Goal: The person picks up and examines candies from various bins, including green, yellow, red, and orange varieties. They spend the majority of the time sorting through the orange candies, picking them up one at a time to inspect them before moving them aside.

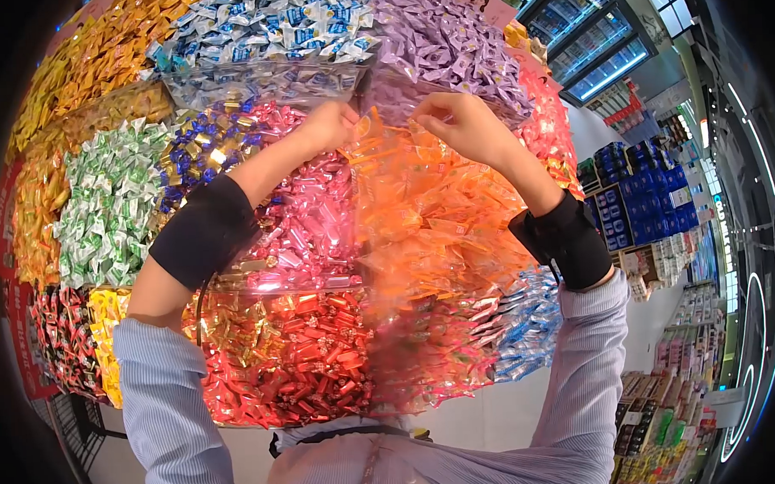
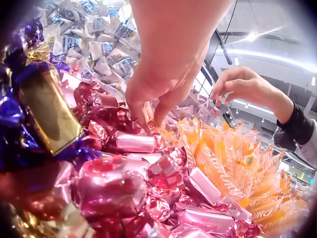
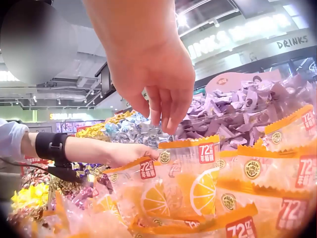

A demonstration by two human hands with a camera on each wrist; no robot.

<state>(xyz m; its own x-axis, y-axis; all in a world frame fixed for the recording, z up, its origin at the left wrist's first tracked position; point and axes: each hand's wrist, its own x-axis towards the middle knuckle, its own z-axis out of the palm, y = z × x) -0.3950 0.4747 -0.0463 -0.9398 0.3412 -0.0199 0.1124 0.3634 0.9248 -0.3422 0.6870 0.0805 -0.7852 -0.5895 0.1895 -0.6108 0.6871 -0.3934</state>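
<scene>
In the head view, my left hand [image 1: 328, 127] is at the left edge of a heap of orange-slice candy packets [image 1: 437, 198]. The left wrist view shows its thumb and fingers pinching a clear-and-orange candy packet [image 2: 151, 122], beside pink foil-wrapped candies [image 2: 136, 143]. My right hand [image 1: 458, 124] hangs over the back of the orange heap with its fingers loosely bent. Nothing shows between them. In the right wrist view, its fingertips point down just over the upright orange packets [image 3: 188, 178] with round orange-slice prints.
Behind lie purple-wrapped candies [image 1: 449, 48] and blue-and-white ones [image 1: 269, 28], with clear dividers [image 1: 262, 84] between sections. Green-and-white candies [image 1: 113, 200] fill a section at left; red ones [image 1: 298, 356] are nearest the body. Stocked shelves [image 1: 650, 190] stand at right.
</scene>
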